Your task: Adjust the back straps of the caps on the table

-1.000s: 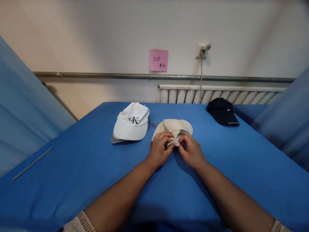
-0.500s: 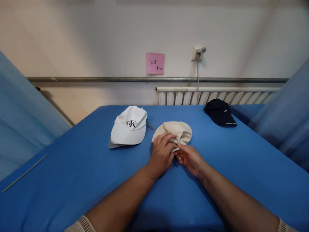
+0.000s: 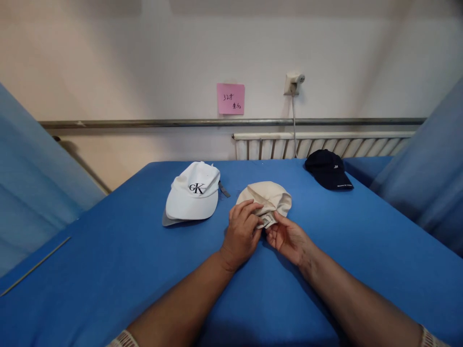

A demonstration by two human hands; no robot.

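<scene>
The beige cap (image 3: 265, 193) lies mid-sheet on the blue sheet (image 3: 144, 279). At its 7 o'clock, the left hand (image 3: 241, 233) pinches the near edge with bent fingers; at 5 o'clock, the right hand (image 3: 289, 241) grips that edge, thumb on top, fingers curled under. From this cap, the white cap (image 3: 193, 195) sits at 9 o'clock, the dark cap (image 3: 327, 168) at 2, the stick (image 3: 35, 266) between 8 and 9.

Dim, soft light; slight blur
</scene>
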